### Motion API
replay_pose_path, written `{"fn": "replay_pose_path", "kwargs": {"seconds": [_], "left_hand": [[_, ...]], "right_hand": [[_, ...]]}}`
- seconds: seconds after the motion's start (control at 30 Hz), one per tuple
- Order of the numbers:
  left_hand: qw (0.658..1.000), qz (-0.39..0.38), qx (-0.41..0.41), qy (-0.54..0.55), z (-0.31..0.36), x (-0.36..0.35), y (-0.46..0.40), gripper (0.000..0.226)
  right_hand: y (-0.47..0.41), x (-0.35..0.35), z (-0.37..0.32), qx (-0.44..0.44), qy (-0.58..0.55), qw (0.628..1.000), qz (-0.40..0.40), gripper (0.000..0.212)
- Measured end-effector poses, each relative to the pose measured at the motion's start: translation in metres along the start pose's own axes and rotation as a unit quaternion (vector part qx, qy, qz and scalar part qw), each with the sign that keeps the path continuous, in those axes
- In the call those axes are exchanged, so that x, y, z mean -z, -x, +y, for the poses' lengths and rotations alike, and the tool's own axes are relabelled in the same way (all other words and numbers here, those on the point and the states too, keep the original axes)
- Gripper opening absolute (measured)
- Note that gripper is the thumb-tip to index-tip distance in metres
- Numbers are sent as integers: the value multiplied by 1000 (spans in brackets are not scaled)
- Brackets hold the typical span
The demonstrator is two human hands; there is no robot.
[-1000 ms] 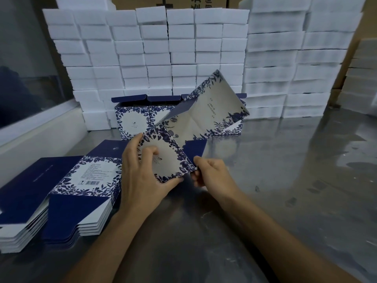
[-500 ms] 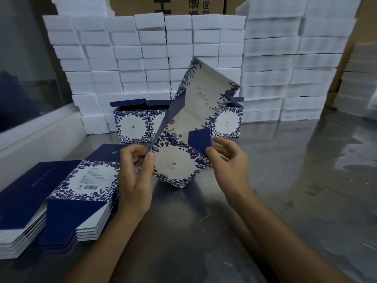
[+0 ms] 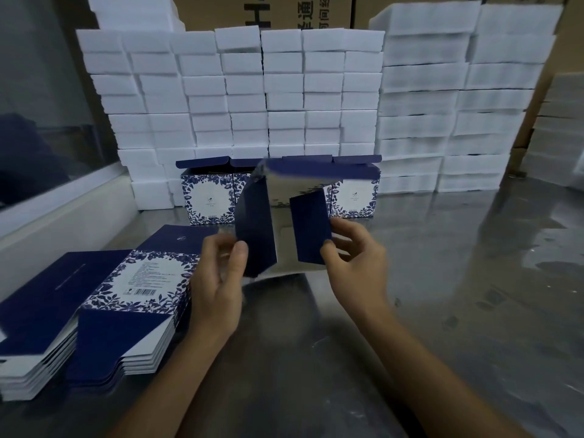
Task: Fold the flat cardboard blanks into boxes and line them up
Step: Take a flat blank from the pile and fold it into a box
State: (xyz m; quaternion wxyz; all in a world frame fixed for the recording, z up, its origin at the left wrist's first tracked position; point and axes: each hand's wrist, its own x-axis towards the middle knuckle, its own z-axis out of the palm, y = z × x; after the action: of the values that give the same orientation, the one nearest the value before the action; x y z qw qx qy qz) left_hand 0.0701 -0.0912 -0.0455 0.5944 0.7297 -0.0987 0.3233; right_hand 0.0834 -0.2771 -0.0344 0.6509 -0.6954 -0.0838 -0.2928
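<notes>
A half-folded box (image 3: 284,213) is held up over the table (image 3: 442,295), in front of the person, with both hands on it. The left hand (image 3: 218,289) grips the dark blue side panel, thumb pressed on the outer face and fingers curled behind the edge. The right hand (image 3: 357,263) pinches the smaller blue flap on the other side, thumb on the front and fingers wrapped behind. The box is blurred, so the exact state of its folds is hard to read, but it seems open toward the camera with a pale inside showing between the two blue panels.

Behind it, a row of finished boxes (image 3: 207,197) with blue flower patterns stands on the table, lids up, against a wall of white foam blocks (image 3: 284,90). To the left lie two stacks of flat blanks (image 3: 132,298), the nearer one showing a label with a barcode. Brown cartons (image 3: 268,11) rise behind the foam.
</notes>
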Motion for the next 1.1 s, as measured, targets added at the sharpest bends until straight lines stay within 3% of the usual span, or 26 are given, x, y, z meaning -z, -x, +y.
{"fn": "replay_pose_path", "kwargs": {"seconds": [0.1,0.23,0.37,0.5,0.63,1.0,1.1], "left_hand": [[1000,6,17,16,1,0,0,29],[999,19,34,23,5,0,-1,39],[998,45,40,30,9,2,-2,36],[993,81,61,56,14,8,-6,48],[993,83,73,47,15,13,-11,31],[987,150,55,8,12,20,-20,55],[987,148,56,5,10,23,-22,48]], "right_hand": [[1,-1,0,17,20,1000,-7,42],[1,-3,1,49,61,997,-6,35],[6,-5,-3,124,125,984,-9,35],[10,-8,-10,211,159,964,-7,32],[14,-14,-15,269,169,948,-22,32],[19,-18,-20,296,168,940,-31,33],[19,-18,-21,291,154,944,-31,32]]}}
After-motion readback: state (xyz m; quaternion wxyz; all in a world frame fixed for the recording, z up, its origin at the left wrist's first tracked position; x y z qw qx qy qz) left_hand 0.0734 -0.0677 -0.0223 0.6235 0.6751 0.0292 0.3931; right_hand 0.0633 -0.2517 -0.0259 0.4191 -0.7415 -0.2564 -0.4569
